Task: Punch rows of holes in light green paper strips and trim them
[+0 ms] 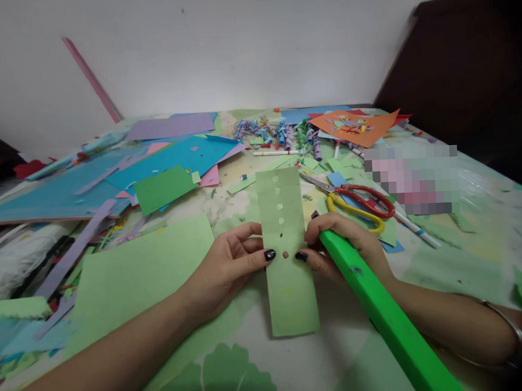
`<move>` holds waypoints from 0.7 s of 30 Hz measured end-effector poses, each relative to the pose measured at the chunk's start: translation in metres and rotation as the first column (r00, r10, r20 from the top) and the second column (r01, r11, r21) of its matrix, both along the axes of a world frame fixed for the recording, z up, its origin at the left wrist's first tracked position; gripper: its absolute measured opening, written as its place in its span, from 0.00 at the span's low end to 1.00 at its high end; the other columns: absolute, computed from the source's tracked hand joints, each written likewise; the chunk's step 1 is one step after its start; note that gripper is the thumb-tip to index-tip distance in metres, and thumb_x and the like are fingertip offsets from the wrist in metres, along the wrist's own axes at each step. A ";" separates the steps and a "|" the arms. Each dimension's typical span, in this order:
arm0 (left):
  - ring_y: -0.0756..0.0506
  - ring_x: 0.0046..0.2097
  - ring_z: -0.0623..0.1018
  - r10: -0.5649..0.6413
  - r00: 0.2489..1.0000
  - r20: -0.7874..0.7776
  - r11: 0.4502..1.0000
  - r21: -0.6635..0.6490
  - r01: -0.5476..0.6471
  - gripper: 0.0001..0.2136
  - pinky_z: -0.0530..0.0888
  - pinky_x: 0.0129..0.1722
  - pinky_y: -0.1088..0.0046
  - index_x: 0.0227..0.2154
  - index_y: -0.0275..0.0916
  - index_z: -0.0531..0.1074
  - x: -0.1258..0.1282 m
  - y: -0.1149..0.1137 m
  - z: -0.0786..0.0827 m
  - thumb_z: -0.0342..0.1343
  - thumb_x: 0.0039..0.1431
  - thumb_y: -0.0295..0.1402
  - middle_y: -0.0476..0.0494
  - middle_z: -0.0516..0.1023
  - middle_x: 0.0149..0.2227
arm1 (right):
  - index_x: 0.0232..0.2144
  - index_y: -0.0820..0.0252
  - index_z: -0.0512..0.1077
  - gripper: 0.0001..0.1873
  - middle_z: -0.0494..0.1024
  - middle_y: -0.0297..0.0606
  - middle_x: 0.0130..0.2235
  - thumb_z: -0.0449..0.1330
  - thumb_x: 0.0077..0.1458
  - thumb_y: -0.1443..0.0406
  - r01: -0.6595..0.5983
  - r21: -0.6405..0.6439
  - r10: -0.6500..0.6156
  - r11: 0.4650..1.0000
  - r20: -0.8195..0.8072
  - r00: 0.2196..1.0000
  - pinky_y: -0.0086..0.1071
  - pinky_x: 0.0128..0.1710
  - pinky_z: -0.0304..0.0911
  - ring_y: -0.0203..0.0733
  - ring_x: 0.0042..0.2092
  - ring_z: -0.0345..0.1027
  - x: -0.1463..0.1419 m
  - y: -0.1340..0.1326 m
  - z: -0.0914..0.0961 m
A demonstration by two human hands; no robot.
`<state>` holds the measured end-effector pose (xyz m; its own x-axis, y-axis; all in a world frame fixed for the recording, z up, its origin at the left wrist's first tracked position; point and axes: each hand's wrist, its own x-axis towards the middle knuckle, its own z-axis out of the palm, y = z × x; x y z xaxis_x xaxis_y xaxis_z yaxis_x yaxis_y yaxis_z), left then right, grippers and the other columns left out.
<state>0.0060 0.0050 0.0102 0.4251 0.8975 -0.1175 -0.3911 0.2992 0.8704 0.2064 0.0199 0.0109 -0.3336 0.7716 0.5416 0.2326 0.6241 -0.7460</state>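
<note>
A light green paper strip [292, 298] is held upright above the table, with a row of small holes down its upper half. My left hand [231, 257] pinches its left edge, black-nailed thumb in front and fingers behind. The right edge is between the thumb and fingers of my right hand [346, 226]. That same hand also has a long bright green bar-like tool [378, 305] in its grasp; its small dark tip pokes out above the fingers. What kind of tool it is, I cannot make out. Scissors [351, 194] with red and yellow handles lie just beyond my right hand.
A light green sheet [143, 270] lies under my left arm. Blue sheets [177, 161] and a green card [165, 188] spread behind it. Curled paper rolls [284, 131] sit at the back, near an orange sheet [357, 128] with scraps. A white pen [416, 226] lies right.
</note>
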 end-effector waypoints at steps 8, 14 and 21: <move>0.43 0.39 0.81 -0.020 0.995 -0.094 0.998 0.049 0.025 0.15 0.75 0.41 0.68 0.45 0.36 0.72 0.001 0.000 -0.003 0.63 0.53 0.29 0.39 0.82 0.39 | 0.30 0.57 0.66 0.09 0.71 0.29 0.27 0.63 0.50 0.71 0.000 0.043 -0.001 0.999 0.028 1.000 0.22 0.22 0.59 0.30 0.25 0.64 0.001 -0.001 0.003; 0.51 0.25 0.73 0.290 0.818 -0.496 0.929 0.350 -0.117 0.05 0.68 0.23 0.78 0.26 0.37 0.79 -0.005 -0.001 0.008 0.63 0.50 0.33 0.49 0.77 0.23 | 0.33 0.57 0.65 0.08 0.73 0.29 0.29 0.62 0.52 0.71 0.069 0.131 -0.080 0.989 0.079 0.994 0.21 0.29 0.63 0.30 0.29 0.68 0.003 0.002 -0.003; 0.48 0.32 0.79 0.702 0.570 -0.427 0.695 0.584 -0.419 0.08 0.73 0.30 0.75 0.34 0.46 0.82 -0.024 0.000 0.024 0.61 0.51 0.30 0.50 0.83 0.32 | 0.48 0.62 0.67 0.21 0.74 0.41 0.34 0.54 0.49 0.72 -0.135 0.238 -0.020 0.962 0.554 0.832 0.30 0.29 0.62 0.41 0.32 0.68 0.017 0.017 -0.014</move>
<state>-0.0175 0.0047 0.0337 -0.2172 0.9404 0.2615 0.2671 -0.2004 0.9426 0.2235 0.0365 -0.0034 -0.6732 0.6012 0.4306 0.5106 0.7991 -0.3174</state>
